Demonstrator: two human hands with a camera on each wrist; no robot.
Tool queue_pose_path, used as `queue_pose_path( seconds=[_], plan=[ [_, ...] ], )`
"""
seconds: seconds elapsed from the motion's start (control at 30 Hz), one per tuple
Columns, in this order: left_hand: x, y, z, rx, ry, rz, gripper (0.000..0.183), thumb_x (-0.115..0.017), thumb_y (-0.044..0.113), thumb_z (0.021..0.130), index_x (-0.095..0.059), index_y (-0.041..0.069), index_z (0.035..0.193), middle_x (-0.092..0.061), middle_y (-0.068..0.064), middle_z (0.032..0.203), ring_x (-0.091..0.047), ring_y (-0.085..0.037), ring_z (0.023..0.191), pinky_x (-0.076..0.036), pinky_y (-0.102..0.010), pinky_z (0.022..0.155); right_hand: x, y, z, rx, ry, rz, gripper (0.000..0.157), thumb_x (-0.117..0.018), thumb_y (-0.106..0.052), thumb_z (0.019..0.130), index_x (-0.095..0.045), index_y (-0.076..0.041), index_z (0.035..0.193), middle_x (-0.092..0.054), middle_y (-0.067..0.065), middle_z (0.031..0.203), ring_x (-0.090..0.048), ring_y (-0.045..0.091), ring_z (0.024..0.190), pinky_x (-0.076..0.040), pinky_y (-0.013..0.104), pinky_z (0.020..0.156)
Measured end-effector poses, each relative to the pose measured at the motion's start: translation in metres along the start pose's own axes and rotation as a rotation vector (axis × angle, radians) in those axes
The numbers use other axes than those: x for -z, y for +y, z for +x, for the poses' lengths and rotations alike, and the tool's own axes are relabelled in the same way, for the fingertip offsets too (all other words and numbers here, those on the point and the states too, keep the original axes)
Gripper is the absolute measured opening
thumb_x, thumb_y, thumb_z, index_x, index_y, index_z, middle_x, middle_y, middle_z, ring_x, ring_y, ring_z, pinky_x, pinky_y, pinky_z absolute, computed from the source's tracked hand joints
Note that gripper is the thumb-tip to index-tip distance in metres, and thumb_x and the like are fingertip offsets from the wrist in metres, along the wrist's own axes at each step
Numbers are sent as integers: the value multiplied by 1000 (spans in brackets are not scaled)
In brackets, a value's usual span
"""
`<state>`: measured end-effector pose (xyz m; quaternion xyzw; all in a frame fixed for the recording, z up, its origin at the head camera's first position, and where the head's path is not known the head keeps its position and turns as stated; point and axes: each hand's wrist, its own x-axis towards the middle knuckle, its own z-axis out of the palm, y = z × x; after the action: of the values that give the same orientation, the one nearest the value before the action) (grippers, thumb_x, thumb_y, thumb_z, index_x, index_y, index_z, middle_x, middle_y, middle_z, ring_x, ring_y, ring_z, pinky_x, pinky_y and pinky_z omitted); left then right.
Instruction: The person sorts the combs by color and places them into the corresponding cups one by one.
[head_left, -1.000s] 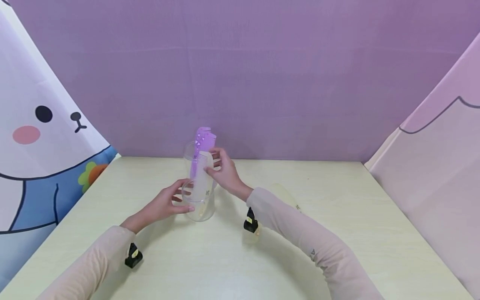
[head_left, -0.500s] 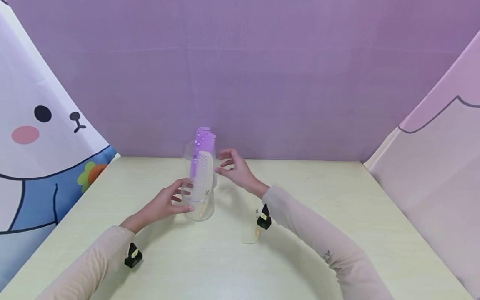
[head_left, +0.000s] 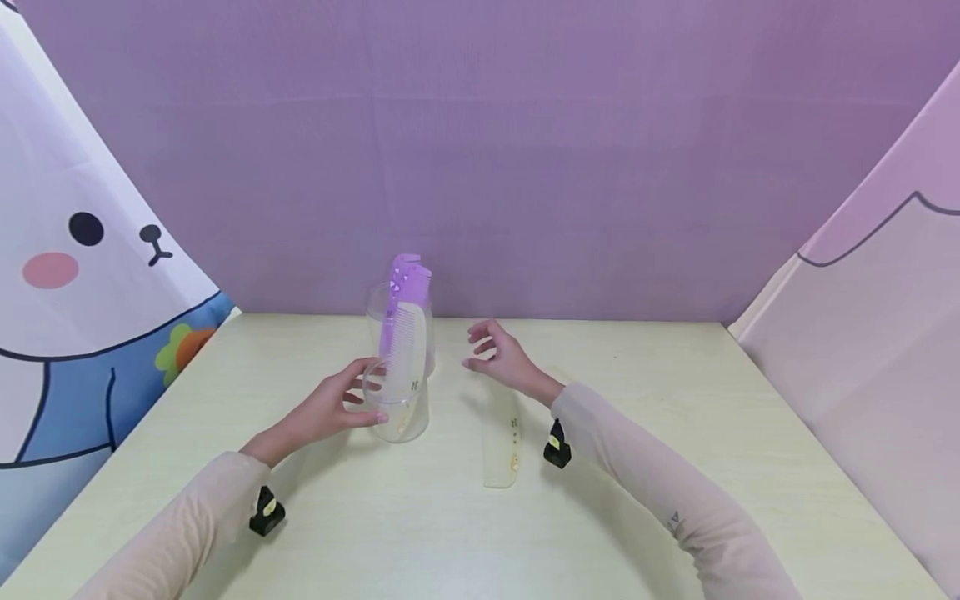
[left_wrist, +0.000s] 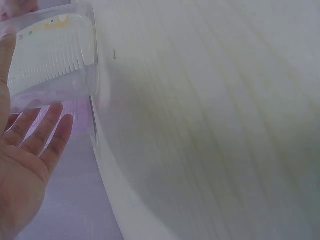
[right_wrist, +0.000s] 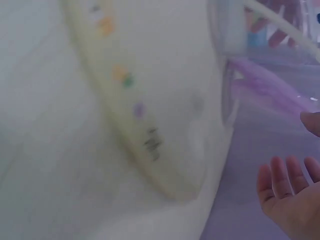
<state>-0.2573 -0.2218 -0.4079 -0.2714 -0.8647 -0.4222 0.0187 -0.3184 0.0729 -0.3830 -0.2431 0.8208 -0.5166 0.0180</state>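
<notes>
right hand [head_left: 507, 360], whole from head only

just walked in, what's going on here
A person is at a table with combs and clear cups. The left hand holds the front cup, which has a pale comb standing in it. Behind it, the back cup holds at least one purple comb. The right hand holds nothing, and another pale comb lies on the table near it.

The pale table [head_left: 375, 517] bears two clear cups [head_left: 418, 414] and a comb [head_left: 500, 450] (cream).
</notes>
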Motion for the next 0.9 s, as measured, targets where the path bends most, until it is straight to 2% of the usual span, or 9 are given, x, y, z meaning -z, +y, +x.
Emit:
queue_pose_path(
  seconds=[0.37,0.63,0.9],
  plan=[
    [0,2,0,10,-6,4,78,-77,25,73,-33,11,137,-50,-15,129,-57,-34,107,-53,-41,81,7,34,-16,-15,-109,-212,52,-69,-2,77,-44,4,123,-50,22,119,-52,36,106,-46,46,90],
    [0,3,0,6,1,7,79,-77,24,72,-34,10,136,-51,-15,128,-58,-33,106,-53,-40,80,13,41,-17,-67,-135,-268,54,-70,-3,76,-45,2,123,-51,20,121,-52,33,107,-44,42,95],
    [1,2,-1,9,1,6,79,-78,25,72,-34,11,136,-51,-15,128,-57,-33,106,-53,-43,80,17,41,-16,-100,-229,-323,58,-73,-10,76,-45,2,125,-50,18,126,-48,32,114,-40,42,100]
  ],
)
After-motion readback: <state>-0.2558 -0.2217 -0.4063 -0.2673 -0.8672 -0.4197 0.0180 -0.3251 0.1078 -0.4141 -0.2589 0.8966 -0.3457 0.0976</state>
